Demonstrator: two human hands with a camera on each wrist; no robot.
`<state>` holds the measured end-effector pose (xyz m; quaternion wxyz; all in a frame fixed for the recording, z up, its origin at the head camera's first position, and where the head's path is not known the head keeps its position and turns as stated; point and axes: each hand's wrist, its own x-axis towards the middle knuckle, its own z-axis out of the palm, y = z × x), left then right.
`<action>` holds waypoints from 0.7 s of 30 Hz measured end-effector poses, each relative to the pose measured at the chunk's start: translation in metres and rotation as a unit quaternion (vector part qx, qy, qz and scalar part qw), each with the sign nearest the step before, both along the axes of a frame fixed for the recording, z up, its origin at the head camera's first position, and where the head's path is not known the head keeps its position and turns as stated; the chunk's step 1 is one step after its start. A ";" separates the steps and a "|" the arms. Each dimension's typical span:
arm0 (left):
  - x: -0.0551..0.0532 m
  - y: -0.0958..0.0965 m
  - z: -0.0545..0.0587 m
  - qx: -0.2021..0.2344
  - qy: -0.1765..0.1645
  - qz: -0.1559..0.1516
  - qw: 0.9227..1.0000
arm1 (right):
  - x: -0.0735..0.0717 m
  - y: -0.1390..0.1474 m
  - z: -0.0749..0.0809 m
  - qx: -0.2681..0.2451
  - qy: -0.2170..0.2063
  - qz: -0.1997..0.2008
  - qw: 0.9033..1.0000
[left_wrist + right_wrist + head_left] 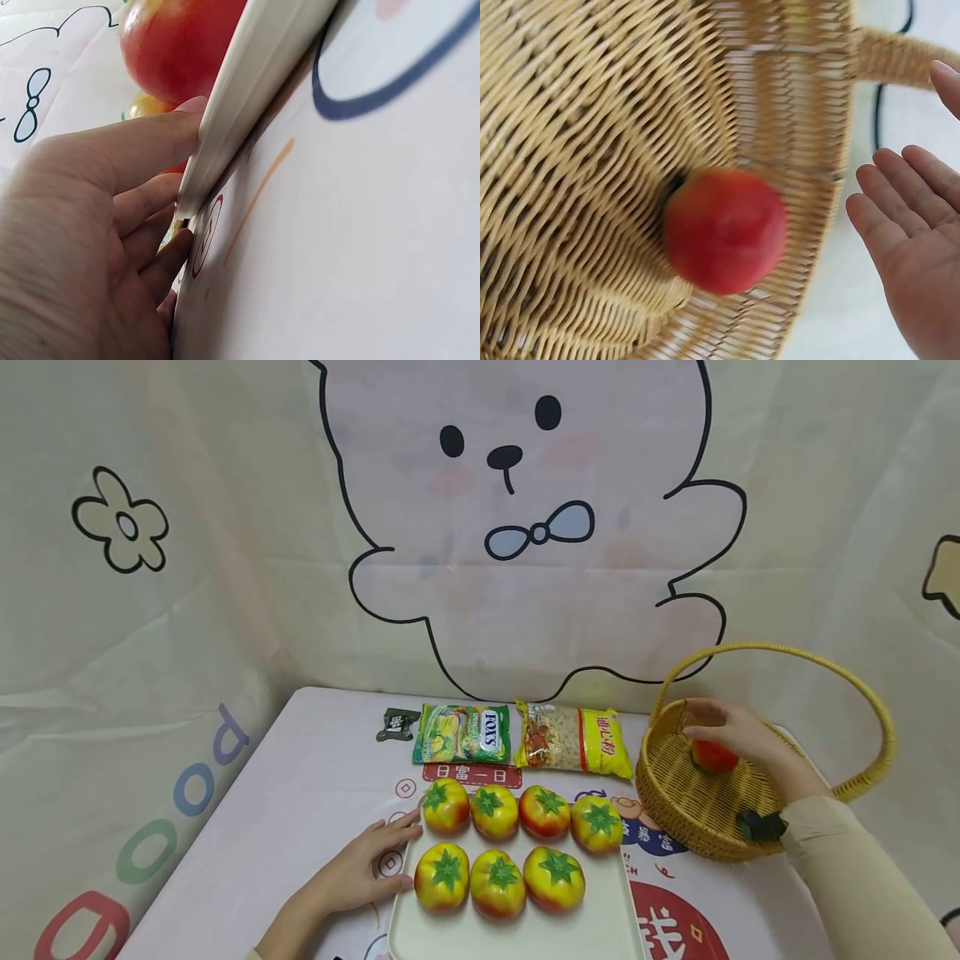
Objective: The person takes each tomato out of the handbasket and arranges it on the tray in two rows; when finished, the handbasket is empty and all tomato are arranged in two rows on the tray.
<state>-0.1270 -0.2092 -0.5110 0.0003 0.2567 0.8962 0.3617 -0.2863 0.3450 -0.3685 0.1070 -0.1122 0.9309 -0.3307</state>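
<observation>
My left hand [363,870] rests at the left edge of a white tray [517,939], fingers loosely extended. Up close in the left wrist view, a fingertip lies against the tray's rim [232,97]. Several red-and-yellow toy persimmons [498,883] with green leaf tops stand on the tray in two rows. Over the wicker basket [678,814] at the right, my right hand [723,731] is empty, its fingers spread loosely. Below it a red toy persimmon [726,231] lies inside the basket, near the wall and apart from the fingers.
Behind the tray lie a small dark packet [397,724], a green FOX'S candy bag [463,734] and a yellow pasta bag [576,739]. The basket's tall handle [780,647] arches above the right forearm. A printed cloth backdrop [517,635] stands behind the table.
</observation>
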 end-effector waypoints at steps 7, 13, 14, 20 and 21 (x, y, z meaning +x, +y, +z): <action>0.000 0.001 0.000 0.006 -0.012 0.003 1.000 | -0.012 0.007 -0.012 0.059 -0.011 0.001 0.998; 0.000 0.000 -0.002 -0.001 -0.013 0.005 1.000 | -0.019 0.010 -0.020 0.134 0.025 0.019 0.990; -0.001 0.000 -0.002 -0.001 -0.013 0.004 1.000 | -0.020 0.009 -0.021 0.145 0.033 0.024 0.989; -0.001 0.000 -0.003 0.002 -0.013 0.003 1.000 | -0.025 0.008 -0.028 0.186 0.028 0.025 0.982; -0.001 0.000 -0.002 0.001 -0.013 0.003 1.000 | -0.025 0.008 -0.029 0.190 0.025 0.021 0.981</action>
